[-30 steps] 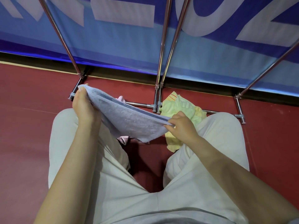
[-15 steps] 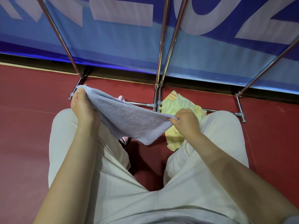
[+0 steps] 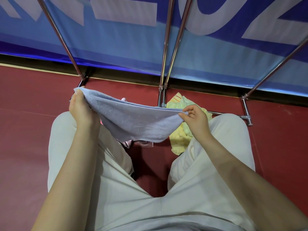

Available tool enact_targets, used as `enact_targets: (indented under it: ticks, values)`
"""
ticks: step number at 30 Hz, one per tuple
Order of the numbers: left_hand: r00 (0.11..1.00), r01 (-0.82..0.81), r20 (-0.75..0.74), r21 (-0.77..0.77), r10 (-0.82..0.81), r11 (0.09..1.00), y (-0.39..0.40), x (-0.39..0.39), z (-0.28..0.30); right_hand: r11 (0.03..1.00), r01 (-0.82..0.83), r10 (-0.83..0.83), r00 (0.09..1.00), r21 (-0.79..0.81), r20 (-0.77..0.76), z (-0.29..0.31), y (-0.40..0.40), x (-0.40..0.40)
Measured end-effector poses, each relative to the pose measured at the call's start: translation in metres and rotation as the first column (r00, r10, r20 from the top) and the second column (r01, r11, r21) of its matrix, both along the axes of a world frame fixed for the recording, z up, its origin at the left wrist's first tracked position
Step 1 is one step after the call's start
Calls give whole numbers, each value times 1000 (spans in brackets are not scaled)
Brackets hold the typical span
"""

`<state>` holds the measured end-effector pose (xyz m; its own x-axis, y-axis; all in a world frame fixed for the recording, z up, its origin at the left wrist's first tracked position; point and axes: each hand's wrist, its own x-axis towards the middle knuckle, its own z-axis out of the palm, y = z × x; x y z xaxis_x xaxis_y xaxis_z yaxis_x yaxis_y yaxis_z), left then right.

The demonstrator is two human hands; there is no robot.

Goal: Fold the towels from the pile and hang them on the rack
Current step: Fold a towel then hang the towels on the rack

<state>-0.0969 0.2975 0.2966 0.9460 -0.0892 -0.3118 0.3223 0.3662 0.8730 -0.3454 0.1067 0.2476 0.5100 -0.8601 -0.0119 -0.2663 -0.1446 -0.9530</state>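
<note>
Head view shows the folding step: left hand [image 3: 81, 109] and right hand [image 3: 194, 119] each pinch a corner of the pale blue terry towel [image 3: 133, 122], stretched above the knees, so next comes joining those corners, then hanging it on the chrome rack [image 3: 164, 55].

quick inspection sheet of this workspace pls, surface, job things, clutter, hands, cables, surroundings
surface: dark red floor, with the rack's base bars resting on it.
job's things: blue towel held stretched in the air above the person's legs; yellow towel crumpled on the floor by the right leg; pink towel mostly hidden under the blue one; chrome rack, no towel seen on its visible bars.
clutter: nothing seen.
hands: left hand grips the blue towel's left end; right hand pinches its right end.
cables: nothing seen.
surroundings: blue banner with large pale letters behind the rack.
</note>
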Motion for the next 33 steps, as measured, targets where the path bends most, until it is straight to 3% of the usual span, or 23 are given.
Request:
enact_targets:
  ticks: [6,10,12,17,22,28,33]
  values:
    - [999,13,34,95,-17,995,-4,0,0,997,3,-9,997,-75,-82,-6,-4,-2]
    - [988,21,136,318,-67,948,-3,4,-9,994,29,-38,995,-103,-93,-5,-10,-3]
    - [970,8,216,424,-110,905,-6,4,-16,996,81,-85,994,-47,-70,-1,-15,-4]
    - [922,-23,301,670,-244,742,-15,2,-27,950,175,-220,962,257,160,8,-26,-5]
    - [944,48,206,683,-256,728,-22,1,-34,979,197,-203,963,55,177,34,-32,-10]
    - [949,130,172,548,-263,826,-29,-7,-40,985,131,-123,989,-109,79,49,-46,-21]
    - [884,33,325,675,-336,737,-33,-13,-41,982,159,-151,985,-101,84,48,-54,-33]
